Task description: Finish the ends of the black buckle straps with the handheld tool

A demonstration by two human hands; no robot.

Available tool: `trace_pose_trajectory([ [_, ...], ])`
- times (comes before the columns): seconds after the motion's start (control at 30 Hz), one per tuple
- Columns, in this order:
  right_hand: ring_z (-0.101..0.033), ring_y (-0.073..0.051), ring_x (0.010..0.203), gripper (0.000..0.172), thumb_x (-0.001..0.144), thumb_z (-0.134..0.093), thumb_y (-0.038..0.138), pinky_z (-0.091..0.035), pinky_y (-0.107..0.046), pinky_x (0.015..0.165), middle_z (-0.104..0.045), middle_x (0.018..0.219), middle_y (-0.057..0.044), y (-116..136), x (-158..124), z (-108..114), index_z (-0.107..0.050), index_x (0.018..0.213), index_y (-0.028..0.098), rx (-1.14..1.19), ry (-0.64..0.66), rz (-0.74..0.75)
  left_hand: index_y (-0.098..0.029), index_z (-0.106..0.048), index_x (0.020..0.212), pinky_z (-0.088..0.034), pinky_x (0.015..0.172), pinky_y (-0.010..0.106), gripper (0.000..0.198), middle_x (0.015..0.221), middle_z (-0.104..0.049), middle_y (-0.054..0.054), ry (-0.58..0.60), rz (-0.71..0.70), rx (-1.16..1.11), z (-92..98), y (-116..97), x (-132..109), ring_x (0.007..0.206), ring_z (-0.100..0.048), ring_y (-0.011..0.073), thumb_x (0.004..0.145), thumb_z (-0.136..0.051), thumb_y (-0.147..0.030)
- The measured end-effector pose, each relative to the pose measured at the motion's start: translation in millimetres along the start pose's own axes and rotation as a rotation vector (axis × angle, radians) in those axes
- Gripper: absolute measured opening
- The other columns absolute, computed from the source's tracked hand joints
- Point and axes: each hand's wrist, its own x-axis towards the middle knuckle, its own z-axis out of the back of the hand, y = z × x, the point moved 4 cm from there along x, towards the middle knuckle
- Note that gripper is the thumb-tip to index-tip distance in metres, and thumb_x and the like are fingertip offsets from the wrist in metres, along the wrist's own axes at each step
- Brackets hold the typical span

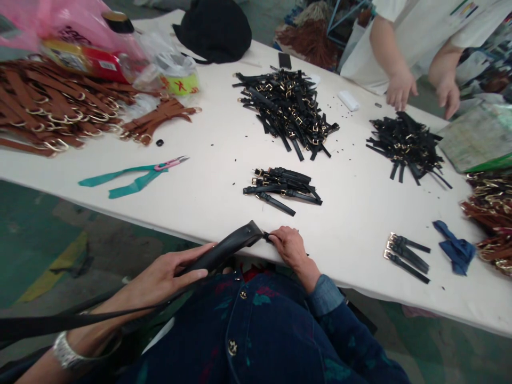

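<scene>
Left hand (170,274) holds a black piece (228,249), fingers one side, thumb the other; exact kind unclear. Its tip sits over the worktop's (212,186) near edge, where the right hand (291,247) pinches a small dark end (266,236). Step in hand, by my reading: close work where the two meet. Next move seems to call for a steady left hand and a fine right-hand pinch.

Just beyond: small pile of buckled straps (280,188), nearest obstruction. Right: three straps (408,255), blue cloth (456,249) beside. Left: snips (140,182), handles spread. Farther: large black pile (288,106); brown straps (52,101) at left; co-worker's hands (400,88) by another black pile (406,141). Far edge: black cap (218,29).
</scene>
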Motion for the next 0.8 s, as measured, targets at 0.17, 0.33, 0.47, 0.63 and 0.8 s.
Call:
trace_pose_trajectory([
  [0.17,-0.057,-0.022,0.089,0.018,0.094,-0.054,0.028,-0.043,-0.036,0.079,-0.068,0.09,-0.007,-6,-4,-1,-0.071,0.094,0.023,0.11,-0.17,-0.018,-0.027,-0.05,0.141,-0.04,0.111,0.041,0.067,0.142,-0.055,0.001,0.078,0.035,-0.133,-9.3,4,8,0.128,-0.055,0.0303,0.083,-0.063,-0.057],
  [0.33,-0.057,-0.024,0.094,0.024,0.084,-0.057,0.017,-0.039,-0.04,0.082,-0.068,0.097,-0.007,1,-13,0,-0.069,0.104,0.021,0.077,-0.237,0.052,-0.026,-0.052,0.14,-0.043,0.108,0.039,0.068,0.142,-0.055,0.002,0.069,0.04,-0.127,-9.6,1,17,0.127,-0.055,0.0309,0.081,-0.064,-0.059],
  [0.47,-0.056,-0.024,0.095,0.029,0.082,-0.067,0.031,-0.038,-0.042,0.083,-0.068,0.101,-0.008,6,-13,-4,-0.068,0.11,0.022,0.042,-0.225,0.072,-0.028,-0.046,0.144,-0.048,0.102,0.036,0.068,0.134,-0.063,0.0,0.13,0.04,-0.127,-12.2,-5,21,0.122,-0.059,0.0311,0.084,-0.06,-0.058],
  [0.63,-0.056,-0.022,0.088,0.018,0.089,-0.062,0.037,-0.04,-0.039,0.077,-0.068,0.092,-0.007,6,-9,-13,-0.073,0.097,0.025,0.059,-0.278,0.02,-0.031,-0.047,0.143,-0.049,0.1,0.033,0.066,0.133,-0.063,-0.003,0.136,0.033,-0.105,-13.1,-3,23,0.119,-0.061,0.0305,0.084,-0.061,-0.057],
  [0.8,-0.06,-0.02,0.086,0.016,0.091,-0.06,0.031,-0.042,-0.037,0.079,-0.069,0.088,-0.005,6,-10,-15,-0.073,0.085,0.024,0.201,-0.303,-0.013,-0.031,-0.047,0.143,-0.047,0.101,0.032,0.064,0.134,-0.063,-0.003,0.141,0.01,-0.106,-11.9,-1,20,0.121,-0.06,0.0302,0.085,-0.06,-0.055],
])
